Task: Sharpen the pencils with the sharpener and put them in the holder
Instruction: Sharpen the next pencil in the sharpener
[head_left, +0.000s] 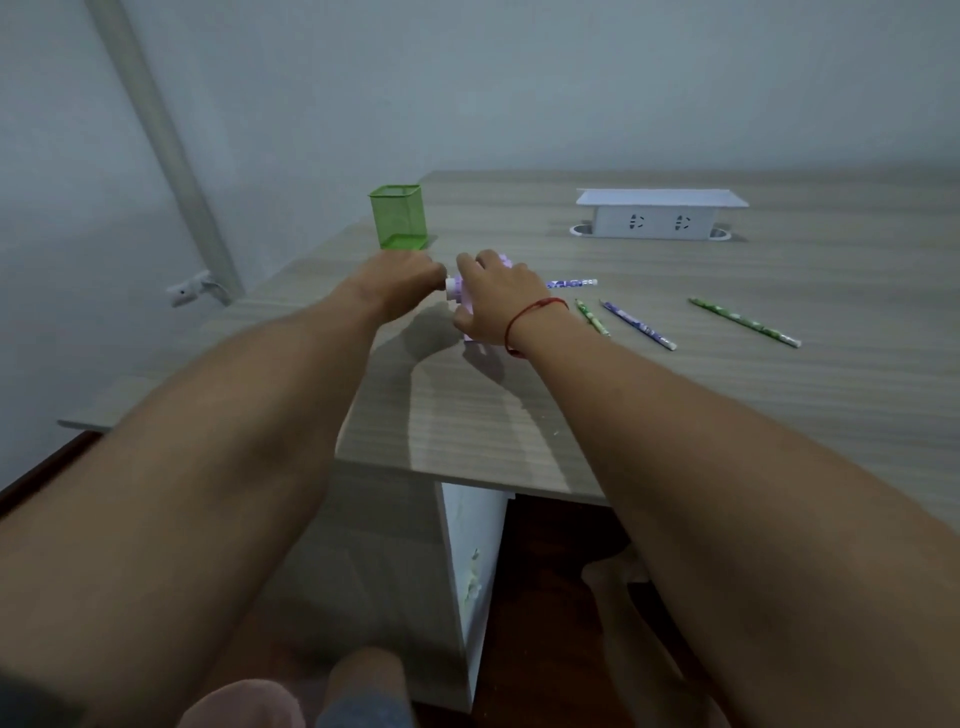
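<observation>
Both hands are working at a pale purple sharpener (470, 291) sitting on the wooden desk (675, 395), just in front of the green mesh holder (399, 217). The right hand (493, 299) is lying over the sharpener's top, fingers curled down around the body and gripping it. The left hand (402, 275) is closing against the white end on the sharpener's left side (what the fingertips are pinching is hidden, cannot tell). A purple pencil (571, 283) is showing just beyond the right hand. Three more are lying to the right, apart from each other: a short green pencil (592, 317), a purple-and-white pencil (638, 325), a long green pencil (744, 322). A white socket box (660, 218) is standing at the back.
</observation>
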